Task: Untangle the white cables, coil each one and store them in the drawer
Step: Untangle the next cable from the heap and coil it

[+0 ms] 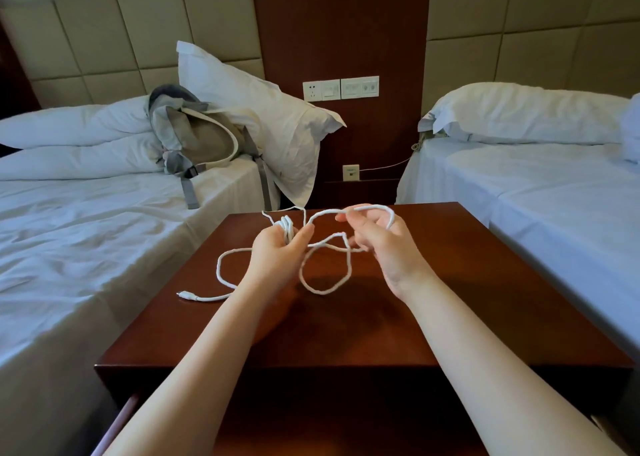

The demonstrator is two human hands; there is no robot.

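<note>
White cable (219,269) is wound in several turns round the fingers of my left hand (277,253), which grips the bundle above the dark wood desk (450,282). My right hand (384,247), just beside it, pinches a raised loop of the cable. Slack loops lie on the desk below, with the connector (184,295) near its left edge. Markings on the wall socket plates (341,89) are too small to read.

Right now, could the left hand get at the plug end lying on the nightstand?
Probably yes: the plug end lies uncovered on the nightstand, nothing between it and the left hand, though that hand grips coiled cable.
</note>
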